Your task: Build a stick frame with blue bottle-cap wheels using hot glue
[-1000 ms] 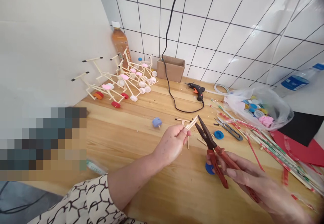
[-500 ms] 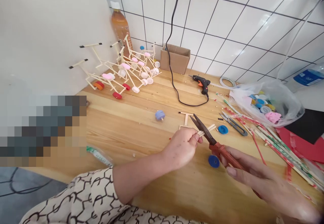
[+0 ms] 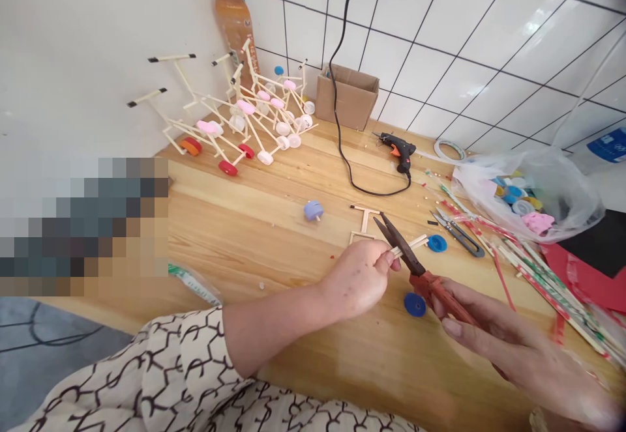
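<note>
Right hand (image 3: 508,341) wrapped round the handles of the red-handled pliers (image 3: 423,283), thumb uppermost. Left hand (image 3: 362,279), just left of the pliers, was pinching a few pale sticks (image 3: 418,242) between thumb and fingers; the sticks ran across the pliers' jaws, their far ends poking out on the right side. Jaw tips stood parted; whether the metal bit the wood could not be told. Dark blue disc (image 3: 415,304) lay on the wooden table (image 3: 235,223) just beside the pliers' handles. Lighter blue cap (image 3: 437,244) sat to the right of the pliers' jaws, near the stick ends. Well right of the pliers, a bundle of wrapped sticks (image 3: 552,282); between bundle and pliers, small snips (image 3: 462,235). A small stick frame (image 3: 365,222) lay just beyond the pliers' tips, a purple wheel piece (image 3: 313,210) to the left of them. Farther beyond the pliers: a clear bag of caps (image 3: 577,204) off right, a black glue gun (image 3: 402,150) straight past them, wheeled stick models (image 3: 246,107) off left, then a cardboard box (image 3: 348,101) and an amber bottle (image 3: 233,15) farthest back.
</note>
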The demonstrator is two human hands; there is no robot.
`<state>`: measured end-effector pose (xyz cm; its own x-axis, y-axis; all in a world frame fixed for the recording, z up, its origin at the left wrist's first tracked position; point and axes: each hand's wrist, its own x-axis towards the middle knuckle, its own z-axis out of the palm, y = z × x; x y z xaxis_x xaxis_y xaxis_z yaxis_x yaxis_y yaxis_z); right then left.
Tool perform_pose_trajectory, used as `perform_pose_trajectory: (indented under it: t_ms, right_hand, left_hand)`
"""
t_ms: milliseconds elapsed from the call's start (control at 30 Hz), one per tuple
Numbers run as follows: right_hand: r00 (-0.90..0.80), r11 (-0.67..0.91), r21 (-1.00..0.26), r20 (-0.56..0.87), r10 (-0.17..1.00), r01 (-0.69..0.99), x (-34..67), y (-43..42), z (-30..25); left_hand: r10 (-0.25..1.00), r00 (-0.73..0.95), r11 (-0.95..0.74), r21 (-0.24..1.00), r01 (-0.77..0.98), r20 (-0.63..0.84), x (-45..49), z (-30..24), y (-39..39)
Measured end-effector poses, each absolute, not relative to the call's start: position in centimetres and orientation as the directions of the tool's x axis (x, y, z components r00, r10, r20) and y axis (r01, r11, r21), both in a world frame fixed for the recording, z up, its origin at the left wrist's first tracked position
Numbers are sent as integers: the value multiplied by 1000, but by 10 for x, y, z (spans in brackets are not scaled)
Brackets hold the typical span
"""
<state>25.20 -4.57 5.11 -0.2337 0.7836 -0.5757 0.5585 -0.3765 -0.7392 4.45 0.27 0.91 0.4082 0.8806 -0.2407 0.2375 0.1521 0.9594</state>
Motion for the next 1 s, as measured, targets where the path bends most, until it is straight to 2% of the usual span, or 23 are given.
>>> perform_pose_trajectory:
  t_ms: [267,467,533,667,800,1000]
  right_hand:
    - [-287,-326,-772,-537,793,546,246,-44,49]
    - [-258,-252,-774,-469,845,581,246,-42,45]
    - [-225,-274,-789,-456,861,550,246,-41,44]
    - [-232,-363,-763,-546,805,535,243,-39,48]
    - [-281,-382,-735,-602,748,560,241,-38,54]
    - [-243,-362,-745,-566,788,561,242,-41,52]
  left_hand:
    - [874,414,175,960,218,-253,44,13,3]
    - [879,408,175,963,205,-247,46,10,3]
    - [882,401,176,962,208,-248,48,10,3]
    - [882,399,171,960,221,-249,49,10,1]
    - [882,402,167,961,220,-245,51,8,-1]
    - [893,396,144,969,202,-216,52,7,-2]
